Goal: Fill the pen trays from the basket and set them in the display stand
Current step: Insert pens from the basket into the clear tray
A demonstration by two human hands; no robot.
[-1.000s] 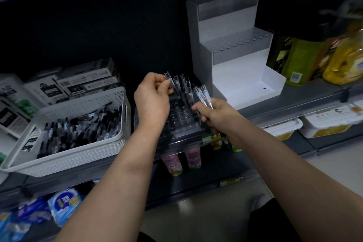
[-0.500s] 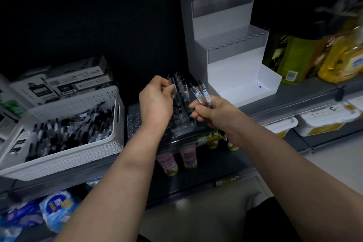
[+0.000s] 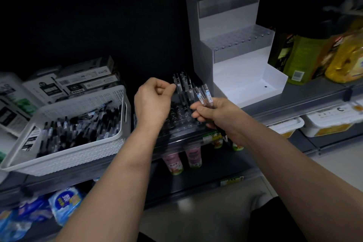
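Left hand point(image 3: 152, 100) fingers point(image 3: 170, 89) pinch an upright pen point(image 3: 178, 87) in the tray's point(image 3: 176, 125) back rows. Right hand point(image 3: 214, 114) grips a pen bundle point(image 3: 204, 95), long axis near upright, just right. The tray sits between basket point(image 3: 78, 151) and stand point(image 3: 235, 49); free holes look nearer the left hand.

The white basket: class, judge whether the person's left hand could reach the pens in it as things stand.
Probably yes. The basket sits open-topped beside the left hand, nothing between them; that hand would first need to release the pen it pinches at the tray.
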